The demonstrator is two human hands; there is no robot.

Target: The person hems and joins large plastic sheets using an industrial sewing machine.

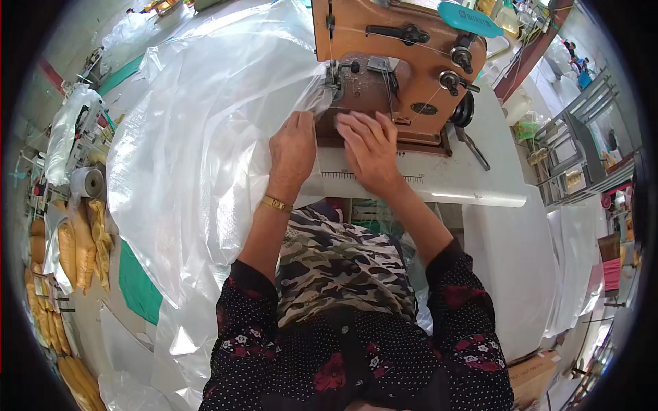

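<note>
A large clear plastic sheet (199,130) lies bunched over the left of the table and hangs down the near side. Its edge runs under the needle area of an orange-brown sewing machine (425,89). My left hand (295,151), a gold watch on its wrist, is closed on the sheet's edge just in front of the presser foot (335,81). Beside it, over the front of the machine bed, my right hand (371,149) has its fingers stretched out and slightly bent. I see nothing held in it.
A dark metal tool (474,149) lies right of the machine. A ruler strip (337,175) runs along the table's front. White sheets (507,267) hang at the right, above a cardboard box (533,377). Yellow-orange rolls (82,246) and a green cloth (137,282) are at left.
</note>
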